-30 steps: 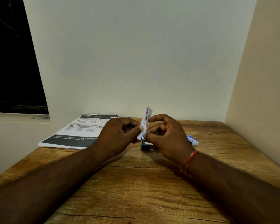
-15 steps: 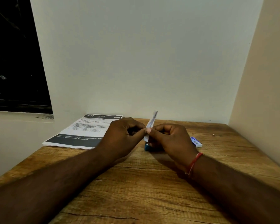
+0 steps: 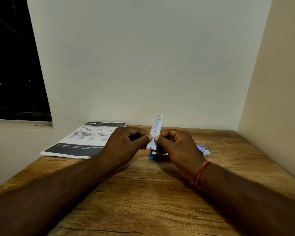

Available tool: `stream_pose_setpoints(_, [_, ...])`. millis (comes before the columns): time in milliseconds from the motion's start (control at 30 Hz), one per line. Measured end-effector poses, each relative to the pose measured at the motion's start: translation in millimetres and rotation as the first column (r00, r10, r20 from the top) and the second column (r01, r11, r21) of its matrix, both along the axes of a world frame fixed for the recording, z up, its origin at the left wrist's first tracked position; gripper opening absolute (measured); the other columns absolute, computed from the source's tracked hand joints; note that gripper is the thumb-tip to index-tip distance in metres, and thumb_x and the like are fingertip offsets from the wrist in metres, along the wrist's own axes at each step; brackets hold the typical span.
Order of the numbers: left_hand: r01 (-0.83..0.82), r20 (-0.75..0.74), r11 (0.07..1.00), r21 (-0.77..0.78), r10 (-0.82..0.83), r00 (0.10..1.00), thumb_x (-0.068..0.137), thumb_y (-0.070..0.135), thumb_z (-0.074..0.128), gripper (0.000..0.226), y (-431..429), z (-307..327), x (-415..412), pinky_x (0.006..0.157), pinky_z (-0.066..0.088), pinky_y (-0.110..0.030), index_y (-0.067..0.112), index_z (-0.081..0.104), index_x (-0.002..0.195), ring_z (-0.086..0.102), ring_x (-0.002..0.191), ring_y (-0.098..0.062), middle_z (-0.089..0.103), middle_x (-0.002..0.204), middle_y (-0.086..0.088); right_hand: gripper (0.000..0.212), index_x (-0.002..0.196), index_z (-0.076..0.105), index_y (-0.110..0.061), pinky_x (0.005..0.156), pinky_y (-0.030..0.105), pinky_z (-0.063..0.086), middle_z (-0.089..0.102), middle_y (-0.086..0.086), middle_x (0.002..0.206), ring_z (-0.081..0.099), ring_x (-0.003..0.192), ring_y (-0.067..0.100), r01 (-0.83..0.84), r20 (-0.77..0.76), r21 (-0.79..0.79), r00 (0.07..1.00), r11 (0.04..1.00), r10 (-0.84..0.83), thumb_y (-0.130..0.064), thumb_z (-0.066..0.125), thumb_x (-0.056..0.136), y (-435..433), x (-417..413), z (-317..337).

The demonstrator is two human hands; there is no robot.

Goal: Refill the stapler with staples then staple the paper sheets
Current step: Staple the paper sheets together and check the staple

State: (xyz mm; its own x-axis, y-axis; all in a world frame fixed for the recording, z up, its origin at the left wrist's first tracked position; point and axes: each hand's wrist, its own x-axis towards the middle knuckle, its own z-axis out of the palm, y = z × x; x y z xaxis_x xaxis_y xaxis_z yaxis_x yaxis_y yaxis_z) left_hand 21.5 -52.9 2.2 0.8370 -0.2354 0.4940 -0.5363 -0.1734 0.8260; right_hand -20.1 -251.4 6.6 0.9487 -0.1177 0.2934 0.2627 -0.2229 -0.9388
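Observation:
Above the middle of the wooden table, my left hand (image 3: 126, 143) and my right hand (image 3: 177, 145) both pinch the lower end of a narrow white paper packet (image 3: 156, 129). It stands nearly upright and I see it edge-on; what it contains is hidden. Just below it, the blue stapler (image 3: 152, 157) lies on the table, mostly covered by my right hand. A small blue-and-white staple box (image 3: 203, 149) sits to the right of that hand. The printed paper sheets (image 3: 82, 142) lie flat at the back left.
The wooden table (image 3: 143, 201) fits into a corner, with a white wall behind and a beige wall on the right. A dark window opening is at the far left. A tiny loose bit (image 3: 221, 142) lies at the back right.
The white packet has turned between my fingers from a tilt to nearly upright and edge-on. Both hands have stayed in about the same place over the stapler.

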Motion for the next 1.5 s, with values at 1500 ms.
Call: stream_pose_setpoints(1500, [-0.022, 0.058, 0.998, 0.055, 0.019, 0.998, 0.106, 0.017, 0.079, 0.014, -1, 3, 0, 0.075, 0.055, -0.012, 0.014, 0.088, 0.095, 0.077, 0.074, -0.001, 0.085, 0.081, 0.002, 0.025, 0.090, 0.069, -0.028, 0.063, 0.020, 0.052, 0.070, -0.012, 0.082, 0.067, 0.083, 0.001, 0.197, 0.280, -0.500, 0.958, 0.843, -0.058, -0.038, 0.061, 0.112, 2, 9, -15])
